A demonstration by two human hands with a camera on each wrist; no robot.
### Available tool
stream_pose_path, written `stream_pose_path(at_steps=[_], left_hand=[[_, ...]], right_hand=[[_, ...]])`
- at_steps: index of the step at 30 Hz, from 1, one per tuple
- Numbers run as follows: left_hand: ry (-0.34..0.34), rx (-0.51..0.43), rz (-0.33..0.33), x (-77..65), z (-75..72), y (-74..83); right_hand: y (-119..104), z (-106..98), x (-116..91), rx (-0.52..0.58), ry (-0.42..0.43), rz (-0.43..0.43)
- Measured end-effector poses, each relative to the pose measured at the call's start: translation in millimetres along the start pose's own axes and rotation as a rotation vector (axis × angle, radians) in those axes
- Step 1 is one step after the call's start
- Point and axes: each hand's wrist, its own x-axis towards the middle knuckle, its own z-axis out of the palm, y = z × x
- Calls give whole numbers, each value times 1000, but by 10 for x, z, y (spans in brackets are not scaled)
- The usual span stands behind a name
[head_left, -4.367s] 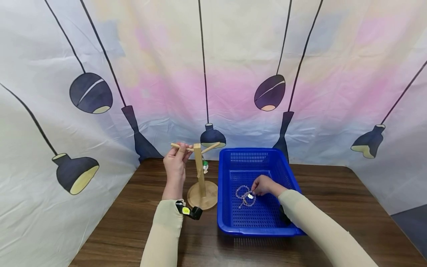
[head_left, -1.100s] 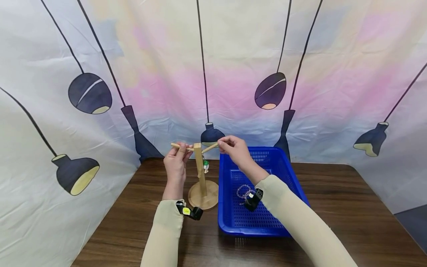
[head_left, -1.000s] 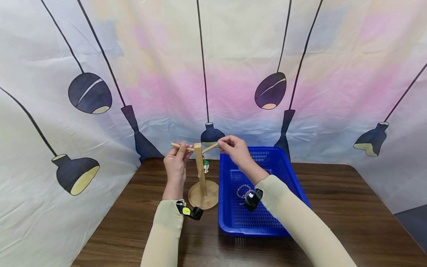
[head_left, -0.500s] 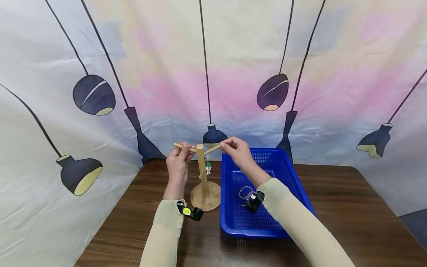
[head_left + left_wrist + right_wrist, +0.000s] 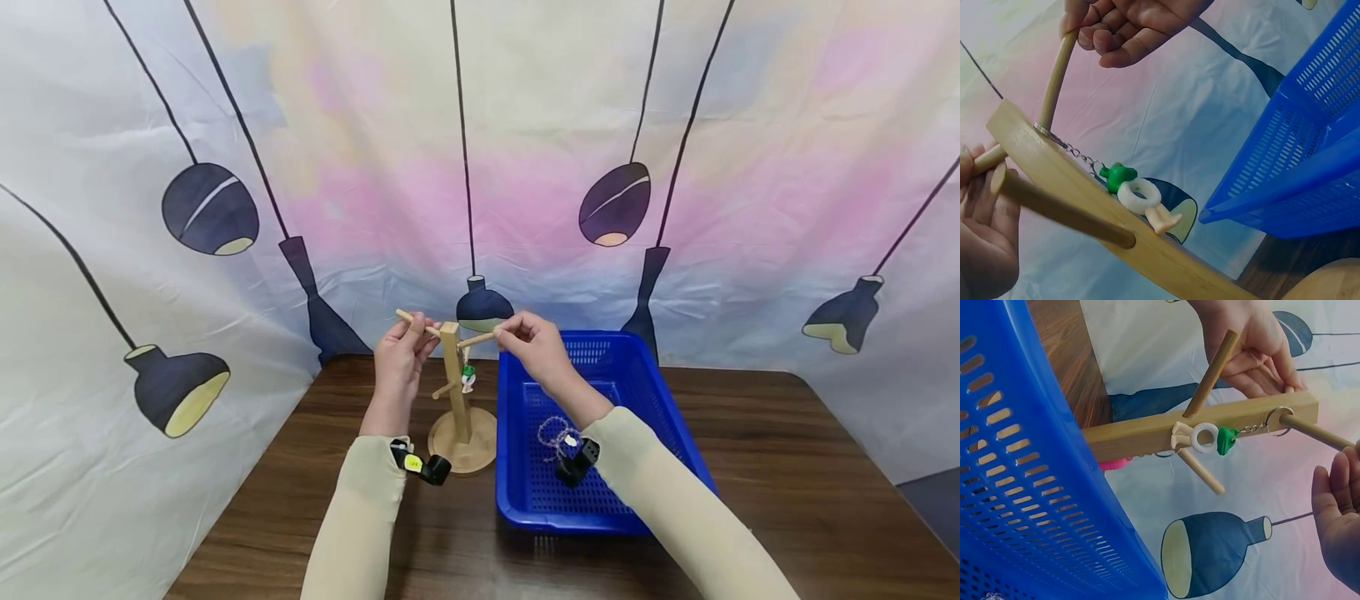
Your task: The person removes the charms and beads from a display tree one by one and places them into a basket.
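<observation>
A wooden peg stand (image 5: 453, 367) stands on its round base. My left hand (image 5: 397, 358) grips its upper left peg, whose tip sticks out past the fingers. My right hand (image 5: 534, 346) pinches the end of the upper right peg (image 5: 1057, 81). From that peg, close to the post, a keychain (image 5: 1138, 194) with a green and white figure hangs by its metal ring and chain. In the right wrist view a pink item (image 5: 1115, 464) shows partly behind the post, near another ring; the rest of it is hidden.
A blue perforated basket (image 5: 512, 500) stands right of the stand, under my right forearm. Beaded bracelets (image 5: 553, 432) lie inside it, partly covered by the wrist camera. The brown wooden table (image 5: 255, 517) ends at a printed cloth backdrop (image 5: 540, 125).
My right hand has risen from the bracelets in the basket to the right peg. In the last half second the stand has turned slightly, and a lower peg now points out left.
</observation>
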Motion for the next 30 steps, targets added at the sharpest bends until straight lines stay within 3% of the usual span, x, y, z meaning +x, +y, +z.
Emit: stream_pose_path(at_steps=[8, 16, 30], left_hand=[[40, 137, -104, 87, 101, 34], [3, 214, -123, 137, 166, 84], [-118, 469, -194, 259, 240, 192]], right_hand=[[-38, -8, -54, 1, -47, -3], [-108, 36, -124, -50, -122, -47], [-174, 261, -146, -140, -212, -107]])
